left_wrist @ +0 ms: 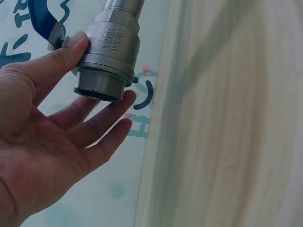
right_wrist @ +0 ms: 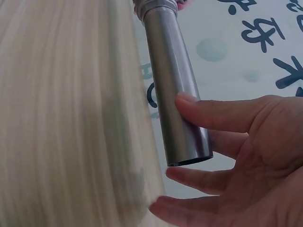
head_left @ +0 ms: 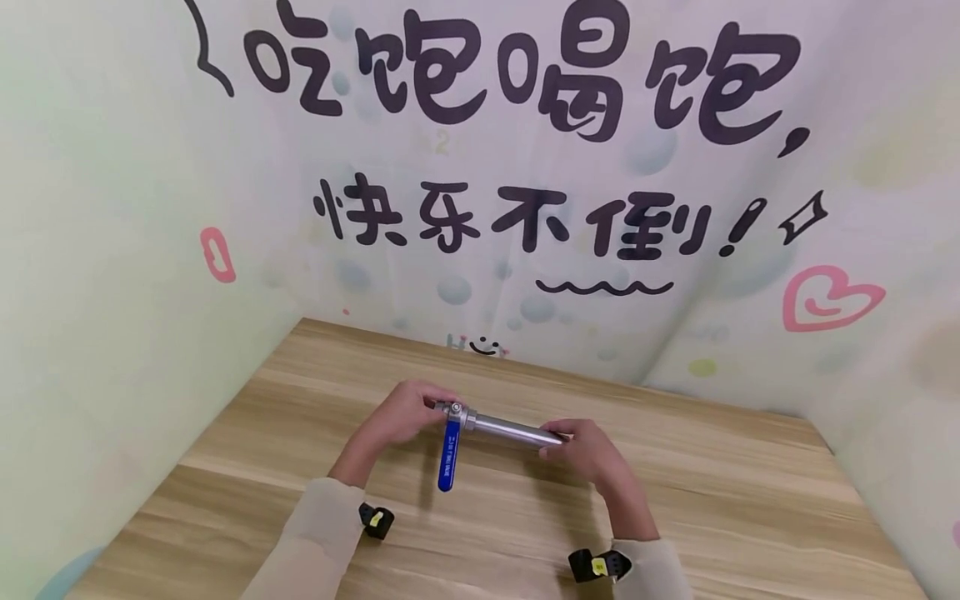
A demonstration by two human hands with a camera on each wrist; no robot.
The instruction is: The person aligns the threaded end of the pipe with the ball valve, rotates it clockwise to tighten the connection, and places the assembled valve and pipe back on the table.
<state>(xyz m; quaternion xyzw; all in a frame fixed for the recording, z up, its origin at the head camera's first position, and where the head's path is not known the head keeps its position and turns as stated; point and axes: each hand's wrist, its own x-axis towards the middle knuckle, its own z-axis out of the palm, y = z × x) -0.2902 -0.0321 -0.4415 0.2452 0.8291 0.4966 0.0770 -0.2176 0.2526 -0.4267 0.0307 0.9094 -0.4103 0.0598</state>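
Observation:
A steel ball valve (left_wrist: pixel 111 45) with a blue lever handle (head_left: pixel 448 454) is joined to a straight metal pipe (head_left: pixel 513 429). My left hand (head_left: pixel 408 410) pinches the valve body between thumb and fingers, its open threaded end facing the palm in the left wrist view. My right hand (head_left: pixel 588 450) holds the pipe near its free end, thumb on top, with the lower fingers apart from it in the right wrist view. Valve and pipe are held above the table, the lever pointing toward me.
The wooden table (head_left: pixel 300 425) meets a pale wall covering (head_left: pixel 480 308) with dark lettering at the back. Black wrist straps (head_left: pixel 377 521) with yellow labels sit at both sleeve cuffs.

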